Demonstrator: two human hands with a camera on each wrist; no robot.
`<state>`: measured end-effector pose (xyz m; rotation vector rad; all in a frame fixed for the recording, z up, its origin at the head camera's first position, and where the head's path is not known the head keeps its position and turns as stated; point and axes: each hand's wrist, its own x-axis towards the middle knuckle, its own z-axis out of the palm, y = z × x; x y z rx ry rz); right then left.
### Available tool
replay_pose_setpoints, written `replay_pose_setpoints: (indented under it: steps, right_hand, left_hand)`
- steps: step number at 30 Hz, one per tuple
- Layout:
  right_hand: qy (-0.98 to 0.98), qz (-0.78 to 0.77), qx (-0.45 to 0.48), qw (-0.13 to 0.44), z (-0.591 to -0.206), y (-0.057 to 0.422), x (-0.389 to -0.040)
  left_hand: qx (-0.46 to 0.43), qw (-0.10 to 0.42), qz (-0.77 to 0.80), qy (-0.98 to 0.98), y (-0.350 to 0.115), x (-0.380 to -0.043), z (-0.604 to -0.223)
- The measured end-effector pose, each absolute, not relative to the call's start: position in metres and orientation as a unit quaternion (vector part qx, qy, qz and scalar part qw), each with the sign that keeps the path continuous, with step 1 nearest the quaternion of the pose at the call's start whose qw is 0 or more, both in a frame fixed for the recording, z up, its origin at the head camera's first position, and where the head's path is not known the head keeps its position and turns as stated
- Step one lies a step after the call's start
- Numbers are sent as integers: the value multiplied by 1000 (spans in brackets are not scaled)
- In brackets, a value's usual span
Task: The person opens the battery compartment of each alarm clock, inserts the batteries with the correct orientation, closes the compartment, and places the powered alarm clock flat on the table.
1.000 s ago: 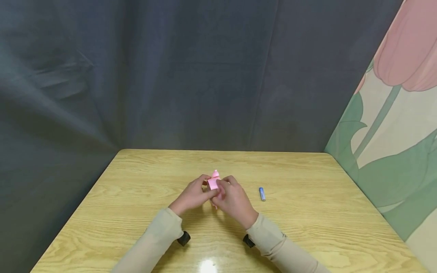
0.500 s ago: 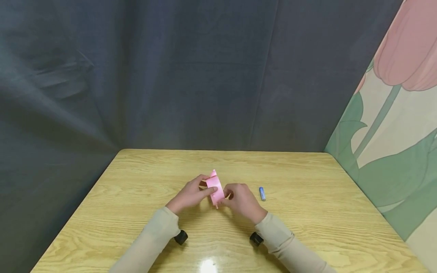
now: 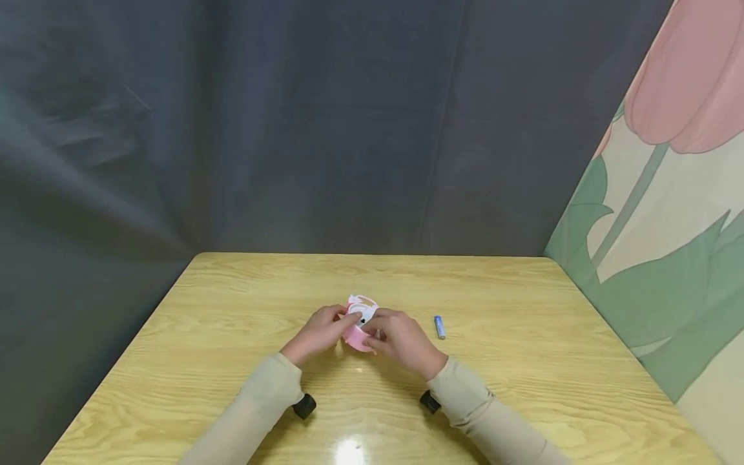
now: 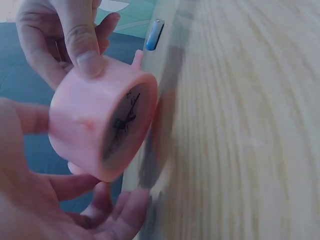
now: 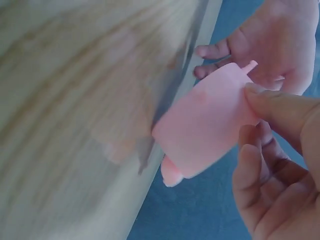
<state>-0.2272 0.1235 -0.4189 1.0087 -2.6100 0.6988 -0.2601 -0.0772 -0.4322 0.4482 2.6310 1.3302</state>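
A small pink alarm clock (image 3: 358, 338) is held just over the table between my two hands. Its pale back, with a dark spot on it, is turned up in the head view. The dial with dark hands shows in the left wrist view, on the clock (image 4: 85, 107)'s side facing the table. My left hand (image 3: 318, 333) grips the clock from the left, thumb over the back. From the right, my right hand (image 3: 405, 342) pinches the rear edge; its thumb lies on the rim of the clock (image 5: 205, 122) in the right wrist view. The fingers partly cover the back.
A blue battery (image 3: 439, 327) lies on the wooden table (image 3: 511, 387), right of my right hand. A dark curtain (image 3: 325, 129) hangs behind the table, and a tulip-patterned wall covering (image 3: 662, 226) runs along the right.
The clock has been turned from showing its pink side to showing its pale back. My right hand has shifted from the clock's side to its back edge. The battery stays on the table.
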Motion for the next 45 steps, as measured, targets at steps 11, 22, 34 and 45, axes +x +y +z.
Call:
replay_pose_setpoints:
  steps: [11, 22, 34, 45]
  right_hand:
    - [-886, 266, 374, 68, -427, 124, -233]
    - [-904, 278, 319, 63, -417, 137, -250]
    - [-904, 241, 351, 46, -418, 133, -257]
    - [-893, 65, 425, 130, -413, 126, -253]
  left_hand:
    - [121, 117, 481, 860, -73, -259, -444]
    - [118, 99, 474, 867, -75, -262, -445]
    - [141, 70, 449, 880, -74, -265, -445]
    - [151, 88, 456, 873, -78, -264, -447]
